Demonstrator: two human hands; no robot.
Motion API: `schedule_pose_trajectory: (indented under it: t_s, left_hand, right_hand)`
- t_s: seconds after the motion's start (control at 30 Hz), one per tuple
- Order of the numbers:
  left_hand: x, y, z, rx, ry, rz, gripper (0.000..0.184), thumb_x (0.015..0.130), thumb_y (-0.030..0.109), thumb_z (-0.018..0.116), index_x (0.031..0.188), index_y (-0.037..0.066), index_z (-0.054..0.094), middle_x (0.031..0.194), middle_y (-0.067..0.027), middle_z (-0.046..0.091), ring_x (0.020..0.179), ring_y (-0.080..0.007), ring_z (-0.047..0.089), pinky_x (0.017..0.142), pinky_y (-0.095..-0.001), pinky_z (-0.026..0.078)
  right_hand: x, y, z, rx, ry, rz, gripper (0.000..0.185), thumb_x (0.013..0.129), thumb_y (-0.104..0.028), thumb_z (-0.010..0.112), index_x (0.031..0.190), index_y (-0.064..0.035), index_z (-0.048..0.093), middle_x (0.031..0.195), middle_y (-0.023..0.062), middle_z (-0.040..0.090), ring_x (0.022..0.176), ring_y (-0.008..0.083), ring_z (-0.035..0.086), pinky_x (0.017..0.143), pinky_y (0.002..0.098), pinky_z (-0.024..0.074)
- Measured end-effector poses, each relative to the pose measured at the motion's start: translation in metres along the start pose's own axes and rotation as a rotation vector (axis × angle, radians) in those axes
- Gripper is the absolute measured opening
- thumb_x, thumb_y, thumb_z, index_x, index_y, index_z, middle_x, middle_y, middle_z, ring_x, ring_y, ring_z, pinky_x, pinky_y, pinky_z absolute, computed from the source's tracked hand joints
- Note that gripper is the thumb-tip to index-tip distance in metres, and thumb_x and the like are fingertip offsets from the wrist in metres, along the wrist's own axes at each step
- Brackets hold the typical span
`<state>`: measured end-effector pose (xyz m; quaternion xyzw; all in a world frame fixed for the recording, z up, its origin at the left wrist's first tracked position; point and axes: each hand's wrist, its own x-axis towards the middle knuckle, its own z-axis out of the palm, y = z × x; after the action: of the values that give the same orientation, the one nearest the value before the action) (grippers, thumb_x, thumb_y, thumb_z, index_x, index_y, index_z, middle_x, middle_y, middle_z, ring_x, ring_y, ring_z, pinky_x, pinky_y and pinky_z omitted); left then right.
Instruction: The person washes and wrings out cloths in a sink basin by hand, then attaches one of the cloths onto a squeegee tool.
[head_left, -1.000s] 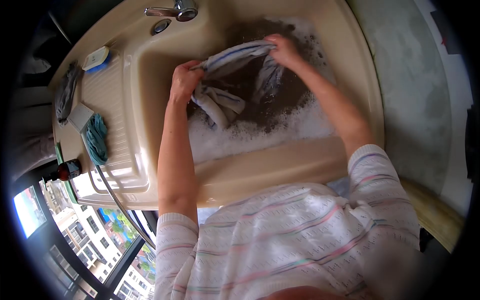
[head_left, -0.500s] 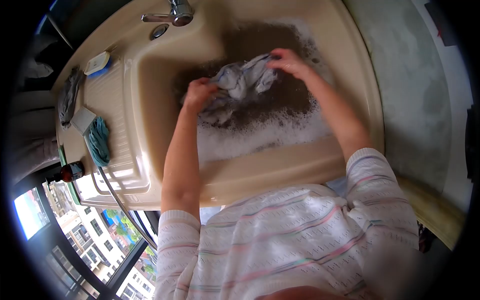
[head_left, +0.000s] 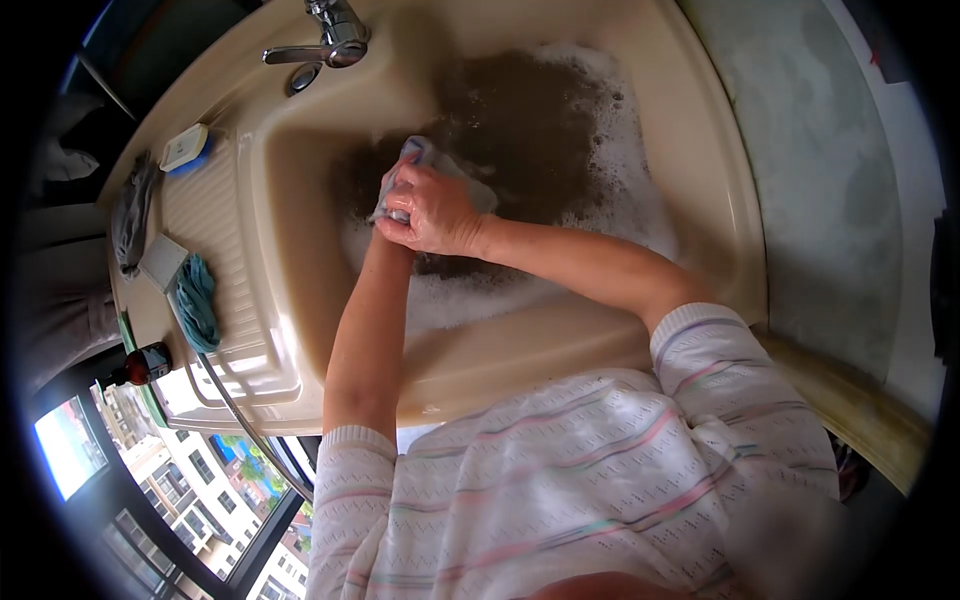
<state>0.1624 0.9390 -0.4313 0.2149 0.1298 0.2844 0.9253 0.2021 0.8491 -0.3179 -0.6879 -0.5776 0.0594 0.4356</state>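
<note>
A wet, pale cloth (head_left: 462, 178) is bunched up between my hands over the left side of the basin. My right hand (head_left: 436, 208) is closed on it, with the fingers curled toward the left. Behind and beneath it, my left hand (head_left: 390, 188) also grips the cloth, mostly hidden by the right. Folds stick out above and to the right of the knuckles. Below lies murky brown water (head_left: 530, 130) in the beige sink (head_left: 700, 130), with white suds (head_left: 635, 190) along its right and near sides.
A chrome tap (head_left: 340, 40) stands at the back left. On the ribbed drainboard (head_left: 240, 200) lie a soap dish (head_left: 185, 148), a grey cloth (head_left: 132, 215), a flat pale square (head_left: 163, 262) and a teal cloth (head_left: 196, 300). A brown bottle (head_left: 148, 363) is near the window.
Both hands held the cloth spread apart over the water. Now the right hand has come left to meet the left hand, and the cloth is squeezed into a bunch between them.
</note>
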Motion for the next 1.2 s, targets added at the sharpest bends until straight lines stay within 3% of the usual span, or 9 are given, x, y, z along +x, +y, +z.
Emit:
schedule_pose_trajectory:
  t_s: [0.03, 0.13, 0.3, 0.37, 0.43, 0.53, 0.7, 0.9, 1.2]
  left_hand:
    - [0.010, -0.030, -0.032, -0.272, -0.241, 0.171, 0.030, 0.085, 0.035, 0.042, 0.095, 0.009, 0.052, 0.090, -0.0078, 0.055, 0.087, -0.0231, 0.053, 0.078, -0.0353, 0.043]
    - [-0.004, 0.009, 0.046, 0.227, 0.591, -0.194, 0.027, 0.087, 0.024, 0.035, 0.098, 0.006, 0.052, 0.096, -0.0101, 0.056, 0.089, -0.0243, 0.054, 0.076, -0.0371, 0.045]
    - [-0.002, 0.008, 0.060, 0.219, 0.608, -0.301, 0.031, 0.086, 0.023, 0.032, 0.102, 0.005, 0.052, 0.104, -0.0108, 0.054, 0.097, -0.0258, 0.051, 0.085, -0.0403, 0.041]
    - [0.000, -0.004, 0.027, -0.219, -0.266, -0.046, 0.032, 0.086, 0.024, 0.032, 0.104, 0.005, 0.051, 0.107, -0.0105, 0.053, 0.102, -0.0257, 0.049, 0.088, -0.0411, 0.039]
    - [0.001, -0.011, 0.014, -0.253, -0.361, -0.031, 0.034, 0.086, 0.026, 0.034, 0.106, 0.004, 0.051, 0.109, -0.0101, 0.052, 0.104, -0.0253, 0.048, 0.090, -0.0411, 0.037]
    - [0.007, 0.002, 0.024, 0.330, 0.662, -0.343, 0.039, 0.086, 0.033, 0.041, 0.108, 0.002, 0.050, 0.112, -0.0095, 0.052, 0.105, -0.0245, 0.048, 0.092, -0.0401, 0.037]
    - [0.006, 0.070, 0.046, 0.370, 0.618, -0.222, 0.040, 0.082, 0.028, 0.053, 0.106, -0.004, 0.052, 0.100, -0.0158, 0.057, 0.089, -0.0253, 0.057, 0.079, -0.0355, 0.046]
    - [-0.003, 0.016, 0.024, 1.614, 0.457, -0.143, 0.031, 0.075, 0.018, 0.058, 0.098, -0.003, 0.057, 0.094, -0.0130, 0.059, 0.085, -0.0246, 0.057, 0.073, -0.0343, 0.045]
    - [0.007, 0.044, 0.005, 0.257, 0.388, -0.460, 0.029, 0.083, 0.025, 0.049, 0.101, 0.003, 0.055, 0.099, -0.0109, 0.058, 0.092, -0.0263, 0.055, 0.082, -0.0380, 0.045]
  right_hand:
    - [0.002, 0.011, 0.010, -0.029, 0.018, 0.076, 0.020, 0.067, -0.029, 0.064, 0.071, -0.0094, 0.061, 0.081, 0.0090, 0.057, 0.077, 0.0281, 0.057, 0.065, 0.0371, 0.0470]
    - [0.019, 0.068, 0.032, -0.104, 0.015, 0.337, 0.022, 0.068, -0.031, 0.059, 0.069, -0.0097, 0.060, 0.079, 0.0111, 0.060, 0.075, 0.0310, 0.058, 0.066, 0.0397, 0.0468]
    - [0.029, 0.073, 0.022, -0.151, -0.017, 0.515, 0.024, 0.072, -0.032, 0.053, 0.073, -0.0085, 0.059, 0.075, 0.0131, 0.059, 0.070, 0.0335, 0.057, 0.063, 0.0420, 0.0464]
    - [0.015, 0.039, 0.019, -0.070, 0.109, 0.301, 0.018, 0.068, -0.028, 0.057, 0.068, -0.0097, 0.060, 0.077, 0.0123, 0.059, 0.072, 0.0312, 0.058, 0.065, 0.0413, 0.0468]
    - [0.005, 0.026, 0.019, -0.031, 0.069, 0.239, 0.019, 0.068, -0.029, 0.058, 0.070, -0.0102, 0.059, 0.079, 0.0123, 0.059, 0.076, 0.0307, 0.058, 0.067, 0.0398, 0.0467]
    - [0.022, 0.086, 0.015, -0.097, -0.082, 0.669, 0.030, 0.074, -0.039, 0.054, 0.077, -0.0098, 0.058, 0.083, 0.0141, 0.060, 0.078, 0.0325, 0.058, 0.068, 0.0421, 0.0463]
    - [-0.003, 0.210, -0.084, -0.003, 0.021, 0.804, 0.057, 0.081, -0.050, 0.049, 0.110, -0.0017, 0.052, 0.106, 0.0180, 0.057, 0.098, 0.0281, 0.055, 0.083, 0.0375, 0.0425]
    - [-0.019, 0.216, -0.047, -0.054, -0.190, 0.862, 0.043, 0.073, -0.031, 0.064, 0.103, -0.0009, 0.057, 0.100, 0.0176, 0.059, 0.093, 0.0264, 0.056, 0.081, 0.0369, 0.0430]
    - [-0.007, 0.195, -0.063, 0.312, -0.030, 0.681, 0.053, 0.068, -0.030, 0.071, 0.109, -0.0001, 0.053, 0.093, 0.0128, 0.062, 0.081, 0.0188, 0.060, 0.072, 0.0292, 0.0482]
